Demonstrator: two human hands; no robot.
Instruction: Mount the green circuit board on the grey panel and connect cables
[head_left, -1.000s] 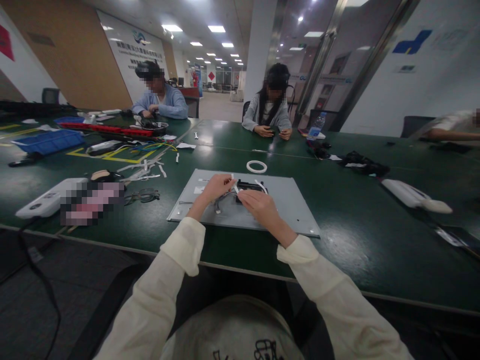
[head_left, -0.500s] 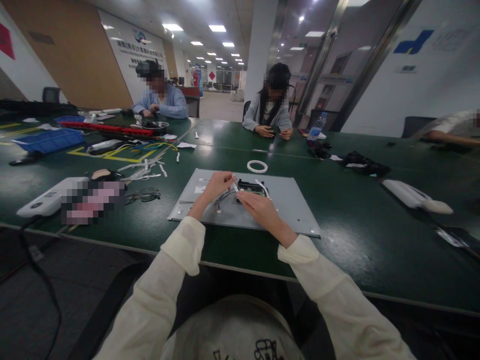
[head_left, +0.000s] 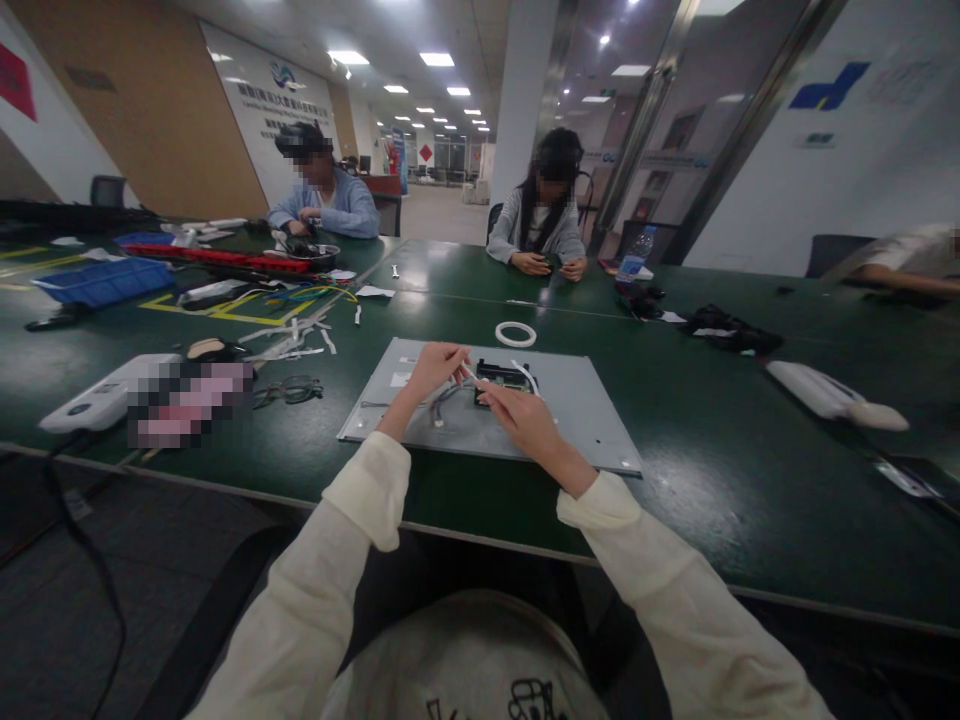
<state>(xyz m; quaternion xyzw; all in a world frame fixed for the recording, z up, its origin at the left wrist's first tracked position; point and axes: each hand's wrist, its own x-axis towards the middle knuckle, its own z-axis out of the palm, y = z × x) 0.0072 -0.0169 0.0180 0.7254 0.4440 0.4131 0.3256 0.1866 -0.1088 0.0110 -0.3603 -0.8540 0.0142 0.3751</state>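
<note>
Between my hands is a small white strip of tape (head_left: 470, 371), held at its two ends. My left hand (head_left: 437, 370) pinches the upper end, fingers pressed together. Closed on the lower end is my right hand (head_left: 522, 416), with its fingertips stretched toward the left. Both hands are over a flat grey metal panel (head_left: 574, 410). A black-framed circuit board (head_left: 501, 372) sits on the panel, partly hidden by my right hand. Grey cables (head_left: 436, 408) run beside my left hand. A curved white strip (head_left: 526, 375) lies at the board's right side.
A white tape roll (head_left: 516, 344) lies behind the panel. Leftward are loose white strips (head_left: 292, 345), glasses (head_left: 292, 390), a white device (head_left: 109, 395) and a blue tray (head_left: 105, 282). Two people (head_left: 322, 205) sit across the green table (head_left: 697, 450); another's arm shows at right.
The white strip between my fingers has turned slightly and shows thinner now. My hands have barely moved, and the panel stays in place.
</note>
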